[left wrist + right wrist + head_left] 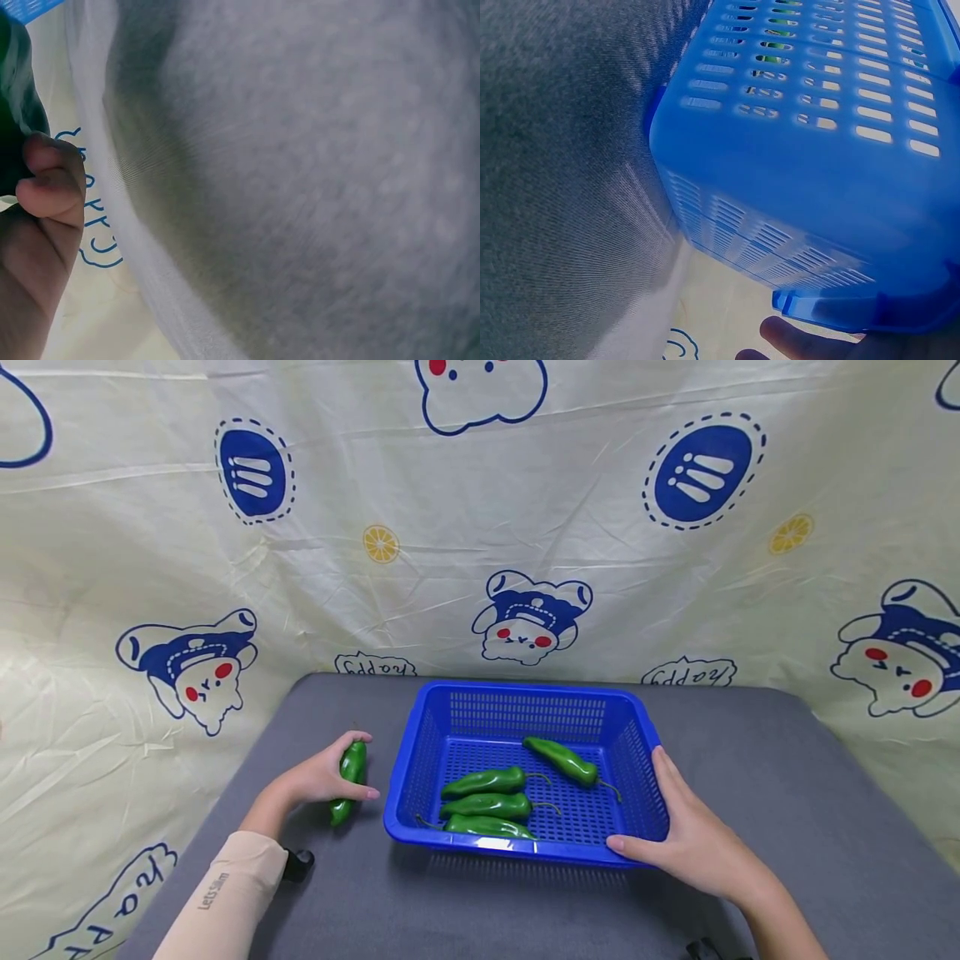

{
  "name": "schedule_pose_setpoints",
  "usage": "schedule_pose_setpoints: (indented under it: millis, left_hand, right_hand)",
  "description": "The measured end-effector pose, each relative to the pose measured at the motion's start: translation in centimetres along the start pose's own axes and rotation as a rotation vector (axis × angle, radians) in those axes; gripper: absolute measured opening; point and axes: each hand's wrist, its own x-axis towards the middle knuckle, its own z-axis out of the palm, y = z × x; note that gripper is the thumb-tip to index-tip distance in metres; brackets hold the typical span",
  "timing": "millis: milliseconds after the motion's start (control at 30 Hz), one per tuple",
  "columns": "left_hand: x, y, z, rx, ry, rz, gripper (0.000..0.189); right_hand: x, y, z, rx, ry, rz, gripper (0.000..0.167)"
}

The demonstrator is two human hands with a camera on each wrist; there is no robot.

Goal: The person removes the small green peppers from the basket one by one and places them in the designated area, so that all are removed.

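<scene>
My left hand (322,774) grips a green chili pepper (352,762) over the grey table, left of the blue plastic basket (401,760). In the left wrist view the same pepper (19,105) shows at the left edge, with fingertips (52,191) curled against it. My right hand (693,835) holds the basket by its front right corner, thumb on the front rim and fingers along the right side. Inside the basket lie several green peppers: one pepper (562,760) sits apart at the back right, the others (487,806) side by side at the front left.
The grey tabletop (787,777) extends on both sides of the basket. Behind it hangs a pale printed curtain (450,602) with cartoon figures, which also runs along the left and right sides. Slots in the basket wall (780,172) show in the right wrist view.
</scene>
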Motion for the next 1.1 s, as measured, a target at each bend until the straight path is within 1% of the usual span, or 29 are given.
schedule_pose_setpoints:
  millis: [200, 367, 467, 700, 833, 967, 1100]
  left_hand:
    - [0.1, -0.2, 0.6, -0.001, -0.007, 0.004, 0.096]
    - [0.1, -0.3, 0.9, -0.001, -0.019, 0.021, 0.096]
    - [0.2, -0.3, 0.9, 0.002, -0.018, 0.026, 0.095]
    - [0.4, -0.2, 1.2, 0.017, -0.021, 0.036, 0.094]
    - [0.5, 0.0, 1.4, 0.023, -0.021, 0.039, 0.093]
    - [0.5, 0.2, 1.5, 0.029, -0.027, 0.029, 0.093]
    - [0.6, 0.4, 1.6, 0.048, -0.027, 0.02, 0.093]
  right_hand:
    - [0.1, 0.1, 0.1, -0.025, 0.019, -0.008, 0.121]
    - [0.0, 0.0, 0.2, -0.096, 0.038, 0.004, 0.117]
    - [-0.1, 0.0, 0.3, -0.14, 0.042, 0.026, 0.115]
    - [-0.3, -0.1, 0.2, -0.22, 0.014, 0.124, 0.114]
    - [-0.6, 0.1, 0.0, -0.257, 0.011, 0.124, 0.112]
    - [-0.7, 0.2, -0.1, -0.25, 0.006, 0.118, 0.111]
    - [-0.7, 0.3, -0.3, -0.215, -0.03, 0.137, 0.113]
